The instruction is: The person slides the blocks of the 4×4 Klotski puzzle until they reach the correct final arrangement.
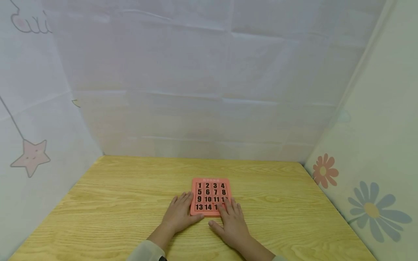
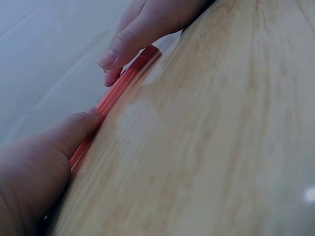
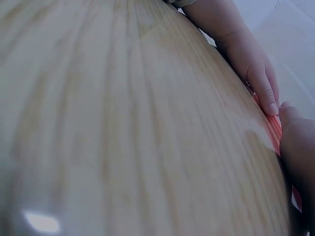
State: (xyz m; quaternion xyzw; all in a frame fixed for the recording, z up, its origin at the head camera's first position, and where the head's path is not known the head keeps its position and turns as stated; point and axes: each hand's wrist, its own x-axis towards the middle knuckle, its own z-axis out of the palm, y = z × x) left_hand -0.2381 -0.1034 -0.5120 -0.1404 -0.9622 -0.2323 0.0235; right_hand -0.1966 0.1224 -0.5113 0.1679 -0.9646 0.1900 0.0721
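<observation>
A pink sliding number puzzle (image 1: 210, 195) lies flat on the wooden table, its black numbers in rows from 1 at the upper left. My left hand (image 1: 179, 214) holds its lower left corner, fingers along the left side and thumb at the front edge. In the left wrist view the left thumb (image 2: 74, 130) touches the pink rim (image 2: 125, 81). Over the lower right tiles lies my right hand (image 1: 232, 224), its fingers extended and partly covering the 12 and the bottom row. The right thumb (image 1: 216, 228) is off the board, below its front edge.
The wood-grain table (image 1: 147, 177) extends around the puzzle on all sides. A pale cloth backdrop (image 1: 196, 90) rises behind it, with side cloths showing a pink star (image 1: 31, 157) at left and a blue flower (image 1: 378, 210) at right.
</observation>
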